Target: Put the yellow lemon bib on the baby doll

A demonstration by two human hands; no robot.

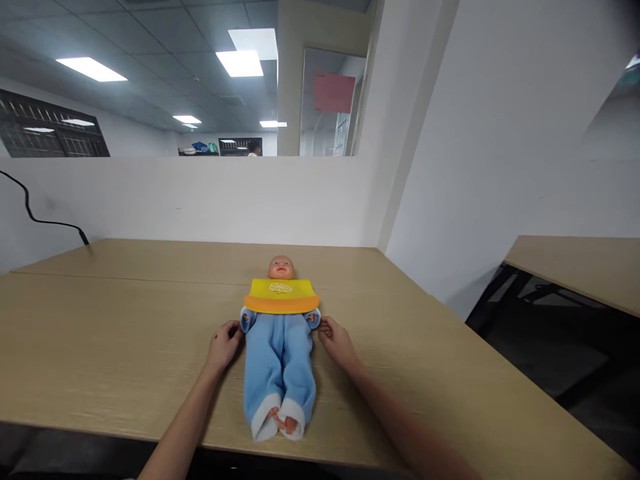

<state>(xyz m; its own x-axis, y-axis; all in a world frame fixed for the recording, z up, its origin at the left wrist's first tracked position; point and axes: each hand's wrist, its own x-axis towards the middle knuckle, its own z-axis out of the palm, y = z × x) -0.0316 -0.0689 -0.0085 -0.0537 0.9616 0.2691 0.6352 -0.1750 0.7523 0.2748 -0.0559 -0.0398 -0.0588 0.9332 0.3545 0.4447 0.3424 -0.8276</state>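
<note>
A baby doll (281, 268) lies on its back on the table, head away from me and feet toward the near edge. It wears a light blue outfit (277, 360) with white cuffs. Across its chest lies a yellow bib (300, 289) with an orange lower pocket and a white citrus slice print. My left hand (224, 345) rests on the tabletop with curled fingers at the edge of the doll's sleeve (247, 320) on the left. On the other side, my right hand (337, 341) has its fingertips closed at the right sleeve (313, 319); fingers partly hide both contacts.
The wooden table (125, 333) meets a low white wall (225, 200) with a window above it. A black cable (50, 222) hangs at the back left. Another table (580, 267) with a dark frame stands to the right, past a gap.
</note>
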